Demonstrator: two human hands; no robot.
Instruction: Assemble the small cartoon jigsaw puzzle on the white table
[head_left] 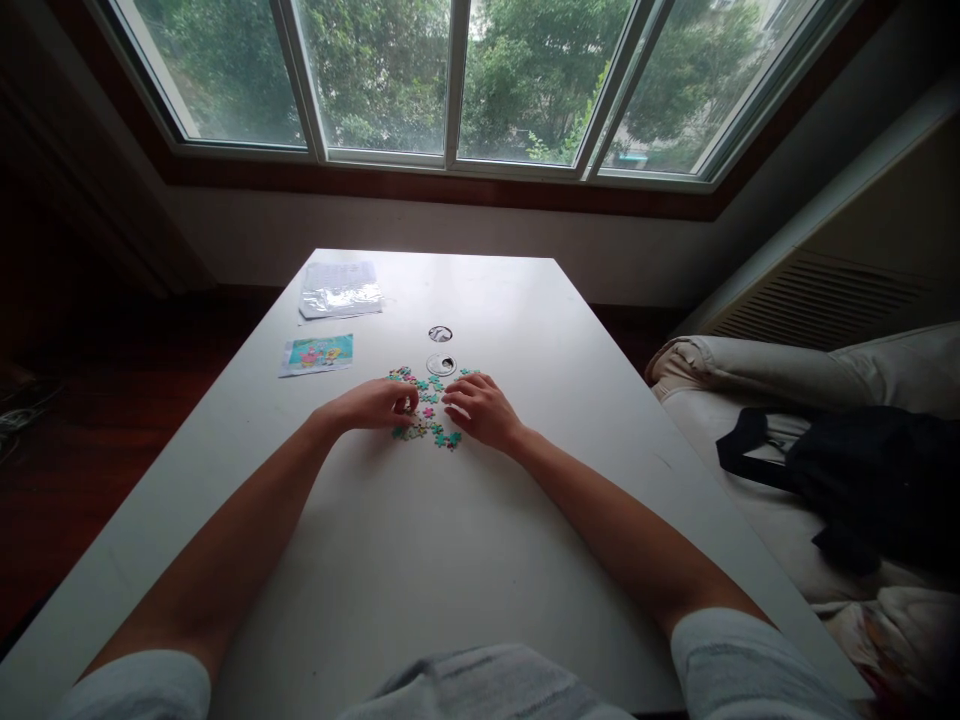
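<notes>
Small jigsaw puzzle pieces (428, 413), mostly green with some pink and yellow, lie in a loose heap on the white table. My left hand (375, 403) is at the heap's left side, its fingers curled in towards the thumb; whatever is between them is too small to make out. On the right side, my right hand (484, 412) reaches over the pieces with its fingers apart and partly stretched, palm down. It covers some of the pieces, and nothing shows in its grip.
Beyond the heap lie two round discs, a nearer one (441, 365) and a farther one (440, 334). To the left are a colourful picture card (319, 354) and a clear plastic packet (341, 290). A dark bag (870, 490) rests on the sofa (697, 410) at right.
</notes>
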